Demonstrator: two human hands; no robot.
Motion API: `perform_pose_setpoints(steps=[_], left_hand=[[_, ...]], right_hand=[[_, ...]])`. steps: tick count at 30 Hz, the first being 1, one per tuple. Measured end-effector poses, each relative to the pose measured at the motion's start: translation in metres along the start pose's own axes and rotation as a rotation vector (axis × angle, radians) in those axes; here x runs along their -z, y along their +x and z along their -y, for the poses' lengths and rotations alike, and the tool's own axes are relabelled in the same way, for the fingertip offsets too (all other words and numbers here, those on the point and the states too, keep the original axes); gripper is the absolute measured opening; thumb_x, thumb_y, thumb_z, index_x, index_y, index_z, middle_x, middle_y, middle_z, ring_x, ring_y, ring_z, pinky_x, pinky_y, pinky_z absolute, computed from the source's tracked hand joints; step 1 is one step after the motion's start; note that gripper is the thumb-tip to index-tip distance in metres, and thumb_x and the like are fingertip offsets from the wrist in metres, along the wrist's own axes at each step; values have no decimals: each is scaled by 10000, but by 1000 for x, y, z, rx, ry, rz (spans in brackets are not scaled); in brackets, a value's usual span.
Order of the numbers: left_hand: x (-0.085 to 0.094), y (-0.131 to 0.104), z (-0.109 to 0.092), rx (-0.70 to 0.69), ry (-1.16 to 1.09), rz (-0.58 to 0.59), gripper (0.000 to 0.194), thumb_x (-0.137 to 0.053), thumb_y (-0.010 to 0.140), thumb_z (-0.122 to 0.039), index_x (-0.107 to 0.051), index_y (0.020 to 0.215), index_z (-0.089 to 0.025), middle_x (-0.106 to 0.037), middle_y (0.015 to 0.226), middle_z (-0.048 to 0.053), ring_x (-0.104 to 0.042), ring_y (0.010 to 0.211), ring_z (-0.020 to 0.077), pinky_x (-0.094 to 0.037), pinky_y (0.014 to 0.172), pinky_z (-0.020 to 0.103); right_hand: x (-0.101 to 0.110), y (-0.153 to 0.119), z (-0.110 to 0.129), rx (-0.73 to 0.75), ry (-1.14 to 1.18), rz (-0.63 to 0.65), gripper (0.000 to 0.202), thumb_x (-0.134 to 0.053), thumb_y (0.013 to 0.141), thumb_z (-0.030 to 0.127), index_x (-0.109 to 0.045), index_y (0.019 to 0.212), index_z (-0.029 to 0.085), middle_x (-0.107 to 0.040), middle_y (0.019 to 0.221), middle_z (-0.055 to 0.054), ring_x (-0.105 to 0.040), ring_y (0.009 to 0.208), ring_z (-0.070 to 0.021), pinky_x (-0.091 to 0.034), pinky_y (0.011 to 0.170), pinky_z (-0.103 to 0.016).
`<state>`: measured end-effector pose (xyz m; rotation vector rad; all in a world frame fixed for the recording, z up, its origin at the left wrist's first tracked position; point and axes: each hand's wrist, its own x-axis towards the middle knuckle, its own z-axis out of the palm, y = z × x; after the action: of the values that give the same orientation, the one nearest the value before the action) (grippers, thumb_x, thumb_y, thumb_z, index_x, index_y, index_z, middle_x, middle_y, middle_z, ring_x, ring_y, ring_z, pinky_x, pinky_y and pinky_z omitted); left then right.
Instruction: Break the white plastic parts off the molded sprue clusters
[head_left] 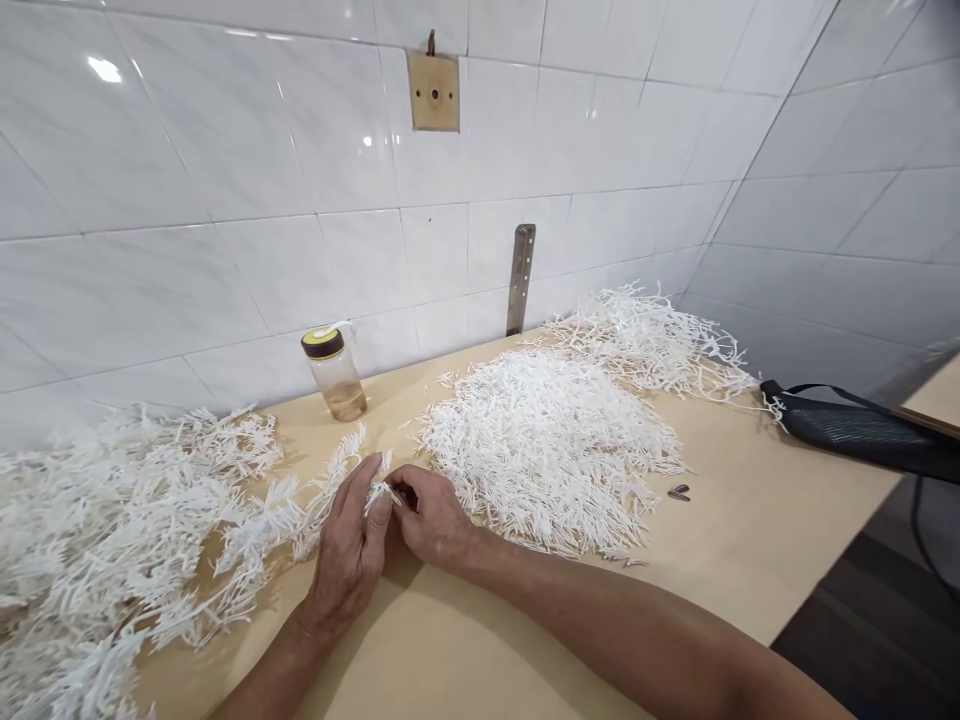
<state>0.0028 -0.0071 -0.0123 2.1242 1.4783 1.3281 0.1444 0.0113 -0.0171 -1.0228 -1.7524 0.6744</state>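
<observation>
My left hand (351, 540) is closed around a white plastic sprig (382, 492) with thin branching tips that show above the thumb. Beside it, my right hand (435, 515) curls in, its thumb and forefinger pinched at the sprig's tips; the exact grip is partly hidden. Left of the hands spreads a large heap of similar white branched sprigs (127, 520), with a few strands reaching up to my left hand. To the right lies a broad heap of short, loose white plastic pieces (547, 450). Behind that is a tangle of longer, barer white stems (652, 340).
A clear bottle (339, 378) with a dark and yellow lid stands near the tiled wall. A perforated metal strip (520, 280) leans there. Two small dark pieces (679, 492) lie on the tan table (757, 540). A black bag (855, 430) is at the right edge.
</observation>
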Motion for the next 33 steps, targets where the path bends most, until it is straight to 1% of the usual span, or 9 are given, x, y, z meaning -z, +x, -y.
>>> perform_pose_setpoints(steps=[5, 8, 10, 14, 17, 21, 26, 30, 33], left_hand=[[5, 1, -8, 162, -144, 21, 495, -395, 980, -427, -490, 1401, -184, -513, 1457, 92, -448, 1362, 247, -353, 1142, 403], [5, 0, -8, 236, -218, -16, 443, -388, 986, -394, -541, 1340, -175, -574, 1394, 99, -506, 1311, 235, -380, 1123, 389], [2, 0, -2, 253, -244, -55, 382, -416, 972, -335, -577, 1281, -175, -625, 1321, 102, -569, 1238, 225, -423, 1082, 378], [-4, -1, 12, 216, -236, -116, 314, -471, 897, -179, -607, 1178, -161, -690, 1158, 106, -642, 1091, 203, -492, 985, 368], [-5, -1, 15, 218, -229, -158, 280, -520, 832, -138, -633, 1087, -160, -710, 1013, 84, -667, 946, 190, -519, 901, 347], [-2, 0, 11, 233, -227, -218, 240, -528, 785, -112, -647, 984, -171, -686, 864, 36, -636, 806, 163, -506, 785, 288], [1, 0, 5, 288, -232, -246, 144, -503, 773, -124, -625, 831, -175, -581, 691, -25, -532, 656, 126, -432, 640, 226], [2, 0, 3, 288, -207, -236, 112, -497, 774, -136, -601, 775, -179, -522, 644, -42, -476, 617, 117, -394, 607, 216], [3, 1, 1, 292, -213, -232, 122, -498, 769, -135, -605, 808, -181, -535, 649, -42, -486, 606, 114, -391, 600, 215]], right_hand=[[2, -1, 1, -70, 66, -29, 166, -498, 928, 276, -630, 909, 177, -640, 736, -7, -572, 649, -140, -465, 639, -251], [0, -3, -4, -98, 95, -43, 193, -493, 937, 317, -629, 893, 188, -610, 676, 8, -557, 603, -137, -461, 599, -247], [-2, -4, -9, -110, 125, -32, 207, -495, 940, 347, -625, 909, 189, -598, 644, 12, -564, 581, -140, -468, 586, -250], [-4, -6, -14, -135, 176, -7, 235, -497, 941, 390, -619, 948, 190, -601, 631, 15, -591, 553, -142, -497, 578, -262], [-5, -7, -13, -162, 230, -5, 261, -519, 922, 428, -621, 934, 187, -615, 666, 6, -605, 547, -139, -521, 568, -268], [-6, -7, -14, -204, 303, -11, 301, -554, 891, 471, -627, 948, 184, -631, 668, -5, -612, 565, -146, -536, 557, -272], [-8, -7, -19, -228, 336, -11, 309, -557, 885, 477, -619, 951, 181, -659, 704, -20, -609, 577, -139, -539, 554, -268], [-9, -7, -21, -228, 323, -23, 278, -557, 883, 449, -618, 939, 183, -638, 662, -4, -598, 552, -135, -536, 542, -265], [-10, -7, -22, -236, 313, -26, 258, -560, 882, 431, -620, 938, 187, -615, 615, 11, -592, 534, -135, -535, 536, -266]])
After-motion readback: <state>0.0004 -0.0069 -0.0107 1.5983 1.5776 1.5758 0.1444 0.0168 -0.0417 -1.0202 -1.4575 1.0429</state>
